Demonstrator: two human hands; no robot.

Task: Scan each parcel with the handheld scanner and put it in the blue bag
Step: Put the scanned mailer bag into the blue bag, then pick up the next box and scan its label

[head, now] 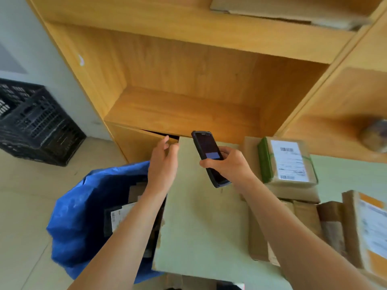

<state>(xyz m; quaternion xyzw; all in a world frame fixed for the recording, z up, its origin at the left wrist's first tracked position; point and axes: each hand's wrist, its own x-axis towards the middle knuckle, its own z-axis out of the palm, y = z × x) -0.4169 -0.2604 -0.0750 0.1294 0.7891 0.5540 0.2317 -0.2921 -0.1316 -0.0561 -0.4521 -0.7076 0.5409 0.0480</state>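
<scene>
Pale green tabletop fills the near centre, with wooden shelving behind it and a tiled floor to the left.

Near left: crumpled blue plastic bag stands on the floor against the table's left edge, mouth open upward. Labelled parcels already lie inside it. Placement looks deliberate: a scanned parcel needs only a short drop off the table edge.

Near right: stack of brown cardboard parcels, several on edge, one at the far right with an orange-bordered label. Judged to be the unscanned stock, kept on the scanner-hand side.

Middle: right hand grips the black handheld scanner with a lit screen, fingers wrapped round its lower body, thumb near the screen. Device is tilted, head pointing away and left, screen facing the wearer so the readout can be checked.

Left hand hangs above the bag's far rim at the table's left edge, fingers loosely spread, holding nothing. Judgement: free to fetch the next parcel.

Further right: brown box with green tape sits on top of the stack, white barcode label up, so likely next in line.

Far: light wooden shelf unit, open compartment. Flat cardboard lies on the shelf above. Black plastic crate on the floor, far left.
</scene>
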